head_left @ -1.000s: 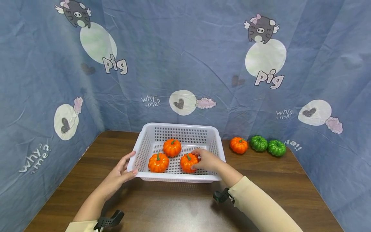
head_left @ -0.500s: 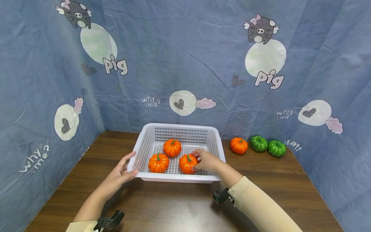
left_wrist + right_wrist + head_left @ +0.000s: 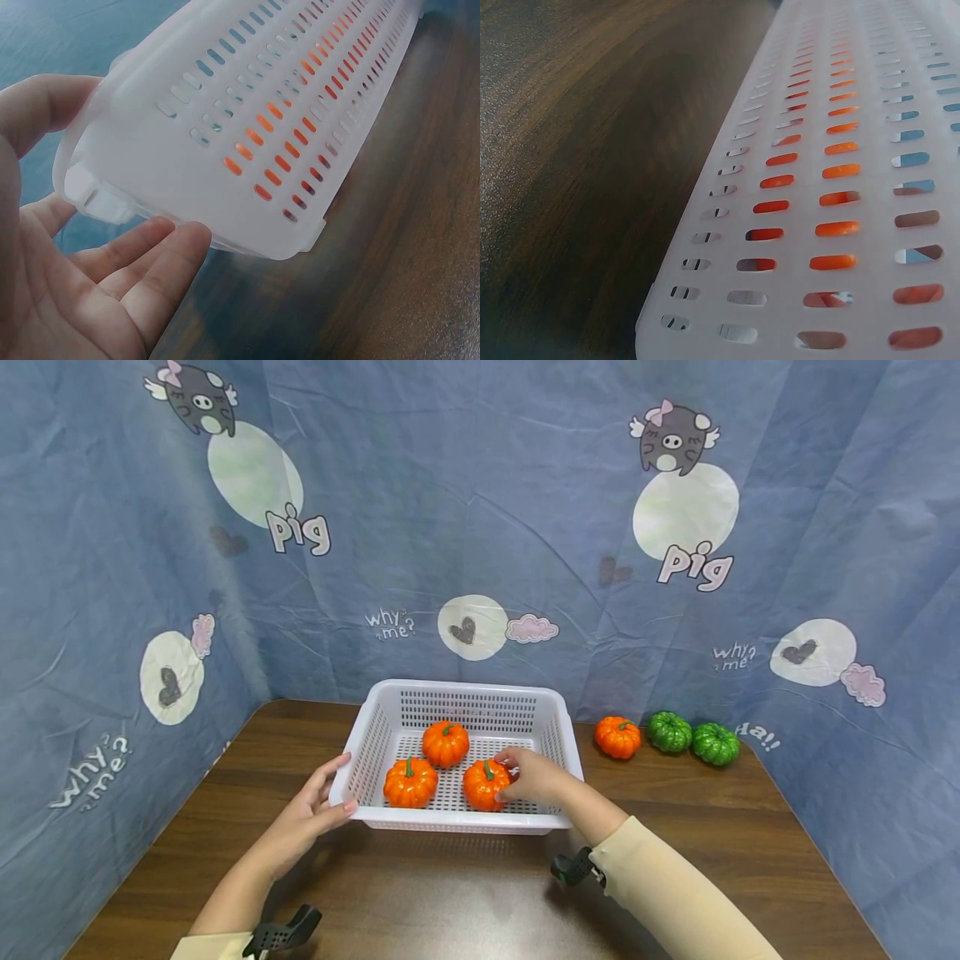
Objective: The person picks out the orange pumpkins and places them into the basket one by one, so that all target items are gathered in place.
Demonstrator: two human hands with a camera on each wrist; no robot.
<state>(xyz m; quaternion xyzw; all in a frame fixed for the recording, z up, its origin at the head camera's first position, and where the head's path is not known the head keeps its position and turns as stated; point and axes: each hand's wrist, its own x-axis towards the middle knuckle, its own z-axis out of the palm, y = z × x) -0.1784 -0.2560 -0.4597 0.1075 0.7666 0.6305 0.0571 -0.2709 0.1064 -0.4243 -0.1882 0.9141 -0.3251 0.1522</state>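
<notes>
A white plastic basket (image 3: 465, 821) with slotted walls stands on the table. At its left end my left hand (image 3: 309, 806) grips the rim; in the left wrist view, the thumb lies over the rim and the fingers (image 3: 166, 259) reach along the outer side of the wall. Inside the basket, my right hand (image 3: 534, 775) holds an orange pumpkin (image 3: 483, 785) from its right side, near the front wall. Two more orange pumpkins, one at the back (image 3: 446, 743) and one at front left (image 3: 410, 782), sit on the basket floor. In the right wrist view the slotted wall (image 3: 780, 247) hides most of the right hand.
Right of the basket, by the back edge of the wooden table (image 3: 450, 893), stand an orange pumpkin (image 3: 618, 737) and two green pumpkins, one nearer (image 3: 670, 732) and one farther right (image 3: 716, 743). A blue printed cloth (image 3: 480, 510) hangs behind and at both sides.
The pumpkin in my right hand has shifted slightly left and toward the basket's front wall, then stayed nearly still. My left hand keeps its grip on the rim.
</notes>
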